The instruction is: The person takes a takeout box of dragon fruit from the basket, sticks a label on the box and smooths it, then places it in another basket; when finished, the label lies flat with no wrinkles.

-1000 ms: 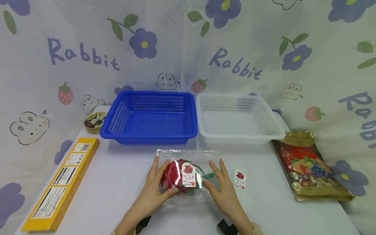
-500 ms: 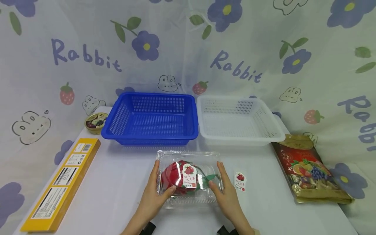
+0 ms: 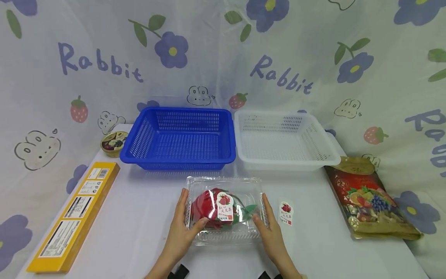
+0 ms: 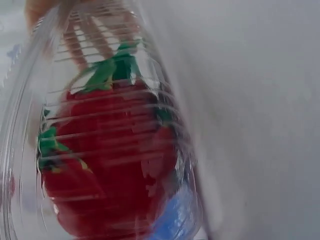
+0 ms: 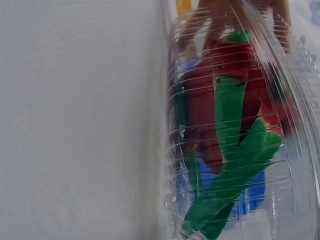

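Note:
A clear plastic clamshell box [image 3: 244, 186] is at the middle front of the table, lid closed. Inside lies a red dragon fruit [image 3: 205, 205] with green leaf-like scales; its red body fills much of the left wrist view [image 4: 110, 150]. A white dragon fruit sticker [image 3: 225, 211] is on the lid. My left hand [image 3: 182, 224] grips the box's left side, thumb over the lid. On the right side my right hand [image 3: 271, 230] holds it likewise, thumb near the lid's edge. The undersides of the fingers are hidden. To the right lies a loose matching sticker [image 3: 286, 213].
A blue basket [image 3: 177, 164] and a white basket [image 3: 289, 164] stand side by side behind. At left are a long yellow box [image 3: 76, 217] and a round tin [image 3: 114, 143]. A red and gold fruit-printed bag [image 3: 369, 201] lies at right.
Both hands have shifted from spread over the lid to holding the box by its sides. The box stays at nearly the same spot; the loose sticker has not moved.

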### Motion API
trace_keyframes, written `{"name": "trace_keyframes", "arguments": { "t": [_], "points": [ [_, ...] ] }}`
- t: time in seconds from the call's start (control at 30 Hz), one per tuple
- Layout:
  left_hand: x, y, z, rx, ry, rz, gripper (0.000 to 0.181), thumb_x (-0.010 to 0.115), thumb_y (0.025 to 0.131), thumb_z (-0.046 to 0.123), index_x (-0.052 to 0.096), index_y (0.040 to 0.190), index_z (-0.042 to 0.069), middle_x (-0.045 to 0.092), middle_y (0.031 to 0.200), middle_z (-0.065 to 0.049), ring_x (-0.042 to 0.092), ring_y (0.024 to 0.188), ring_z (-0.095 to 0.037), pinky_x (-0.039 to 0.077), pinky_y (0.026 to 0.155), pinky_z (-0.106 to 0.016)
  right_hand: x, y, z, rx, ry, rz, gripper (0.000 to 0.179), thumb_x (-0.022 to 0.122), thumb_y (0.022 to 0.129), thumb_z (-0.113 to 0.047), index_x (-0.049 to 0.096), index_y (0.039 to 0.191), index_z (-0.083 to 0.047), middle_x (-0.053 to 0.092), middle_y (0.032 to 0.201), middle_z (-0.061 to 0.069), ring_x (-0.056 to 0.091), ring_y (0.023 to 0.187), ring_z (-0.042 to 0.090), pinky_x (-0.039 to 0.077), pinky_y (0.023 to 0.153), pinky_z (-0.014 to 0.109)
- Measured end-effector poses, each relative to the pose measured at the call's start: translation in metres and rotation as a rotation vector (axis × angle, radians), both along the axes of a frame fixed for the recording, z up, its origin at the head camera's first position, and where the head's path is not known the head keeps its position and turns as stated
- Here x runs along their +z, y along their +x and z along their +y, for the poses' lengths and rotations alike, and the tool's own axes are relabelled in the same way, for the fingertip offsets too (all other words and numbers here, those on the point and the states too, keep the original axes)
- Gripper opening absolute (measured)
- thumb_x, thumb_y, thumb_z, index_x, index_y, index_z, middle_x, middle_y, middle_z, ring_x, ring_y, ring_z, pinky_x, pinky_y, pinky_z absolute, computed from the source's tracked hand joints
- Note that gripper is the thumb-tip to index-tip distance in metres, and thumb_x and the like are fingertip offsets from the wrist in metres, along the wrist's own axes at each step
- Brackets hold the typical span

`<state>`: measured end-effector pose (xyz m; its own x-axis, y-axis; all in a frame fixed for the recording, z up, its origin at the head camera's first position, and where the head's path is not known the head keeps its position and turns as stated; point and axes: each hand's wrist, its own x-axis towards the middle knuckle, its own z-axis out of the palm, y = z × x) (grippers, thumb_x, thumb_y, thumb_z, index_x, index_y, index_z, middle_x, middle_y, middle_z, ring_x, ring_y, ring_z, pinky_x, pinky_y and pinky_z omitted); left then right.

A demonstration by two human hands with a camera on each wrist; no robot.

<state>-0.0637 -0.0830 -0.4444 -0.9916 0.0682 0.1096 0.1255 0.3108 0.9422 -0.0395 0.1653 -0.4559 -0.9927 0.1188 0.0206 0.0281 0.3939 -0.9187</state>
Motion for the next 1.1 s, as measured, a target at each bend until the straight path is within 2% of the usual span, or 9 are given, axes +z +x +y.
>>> {"name": "trace_keyframes", "arguments": {
  "t": [0.33, 0.5, 0.6, 0.73, 0.77, 0.83, 0.97, 1.0, 1.1],
  "points": [
    [0.002, 0.004, 0.002, 0.059, 0.150, -0.065, 0.083, 0.068, 0.086, 0.016, 0.021, 0.155, 0.014, 0.015, 0.161, -0.019, 0.007, 0.149, -0.044, 0.009, 0.112, -0.071, 0.003, -0.001, -0.001, 0.036, -0.108, 0.095, 0.069, 0.053, 0.095, -0.017, 0.021, 0.155, -0.019, 0.018, 0.162, 0.013, 0.014, 0.148, 0.039, 0.012, 0.112, 0.070],
    [0.002, 0.006, 0.003, 0.084, 0.212, -0.074, 0.083, 0.067, 0.087, 0.014, 0.020, 0.155, 0.013, 0.017, 0.161, -0.017, 0.012, 0.148, -0.042, 0.013, 0.113, -0.069, 0.008, 0.002, -0.002, 0.047, -0.169, 0.156, 0.067, 0.051, 0.094, -0.012, 0.024, 0.155, -0.024, 0.021, 0.162, 0.006, 0.016, 0.148, 0.008, 0.010, 0.112, 0.070],
    [0.004, 0.007, 0.002, 0.102, 0.238, -0.071, 0.082, 0.067, 0.087, 0.013, 0.021, 0.155, 0.015, 0.019, 0.161, -0.015, 0.014, 0.148, -0.039, 0.016, 0.114, -0.067, 0.010, 0.002, -0.003, 0.075, -0.249, 0.189, 0.065, 0.046, 0.095, -0.008, 0.024, 0.155, -0.021, 0.020, 0.162, 0.006, 0.018, 0.143, -0.007, 0.007, 0.113, 0.069],
    [0.008, 0.007, 0.002, 0.102, 0.246, -0.067, 0.081, 0.067, 0.087, 0.014, 0.022, 0.155, 0.017, 0.019, 0.162, -0.014, 0.013, 0.149, -0.038, 0.014, 0.114, -0.068, 0.013, 0.003, -0.005, 0.090, -0.392, 0.173, 0.063, 0.042, 0.096, -0.005, 0.022, 0.155, -0.016, 0.015, 0.163, 0.009, 0.020, 0.140, -0.010, 0.018, 0.120, 0.034],
    [0.010, 0.007, 0.003, 0.100, 0.251, -0.066, 0.081, 0.067, 0.087, 0.014, 0.022, 0.155, 0.018, 0.019, 0.162, -0.014, 0.013, 0.149, -0.038, 0.013, 0.114, -0.069, 0.014, 0.004, -0.005, 0.085, -0.424, 0.167, 0.063, 0.042, 0.097, -0.006, 0.022, 0.155, -0.015, 0.013, 0.163, 0.010, 0.020, 0.139, -0.011, 0.021, 0.117, 0.024],
    [0.013, 0.007, 0.003, 0.090, 0.273, -0.065, 0.080, 0.066, 0.087, 0.013, 0.023, 0.155, 0.018, 0.019, 0.162, -0.012, 0.011, 0.150, -0.037, 0.011, 0.114, -0.069, 0.015, 0.004, -0.006, 0.084, -0.492, 0.168, 0.062, 0.041, 0.098, -0.005, 0.020, 0.155, -0.013, 0.009, 0.164, 0.011, 0.023, 0.138, -0.010, 0.034, 0.108, 0.015],
    [0.017, 0.005, 0.003, 0.063, 0.343, -0.061, 0.076, 0.062, 0.089, 0.009, 0.025, 0.155, 0.020, 0.017, 0.163, -0.006, 0.007, 0.151, -0.032, 0.006, 0.117, -0.066, 0.017, 0.004, -0.006, 0.101, -0.580, 0.202, 0.059, 0.037, 0.101, -0.005, 0.015, 0.156, -0.010, 0.003, 0.164, 0.011, 0.027, 0.136, -0.008, 0.051, 0.096, 0.029],
    [0.018, 0.004, 0.003, 0.056, 0.355, -0.059, 0.075, 0.061, 0.089, 0.008, 0.026, 0.154, 0.020, 0.016, 0.163, -0.005, 0.006, 0.152, -0.031, 0.005, 0.117, -0.065, 0.017, 0.004, -0.006, 0.104, -0.589, 0.209, 0.059, 0.036, 0.101, -0.005, 0.015, 0.156, -0.010, 0.003, 0.164, 0.011, 0.028, 0.136, -0.008, 0.052, 0.094, 0.033],
    [0.019, 0.003, 0.002, 0.042, 0.365, -0.050, 0.072, 0.058, 0.091, 0.008, 0.027, 0.154, 0.021, 0.015, 0.164, -0.004, 0.005, 0.152, -0.029, 0.004, 0.117, -0.065, 0.018, 0.006, -0.007, 0.098, -0.609, 0.210, 0.059, 0.035, 0.101, -0.005, 0.015, 0.156, -0.011, 0.002, 0.164, 0.011, 0.029, 0.137, -0.009, 0.047, 0.100, 0.028]
  ]
}}
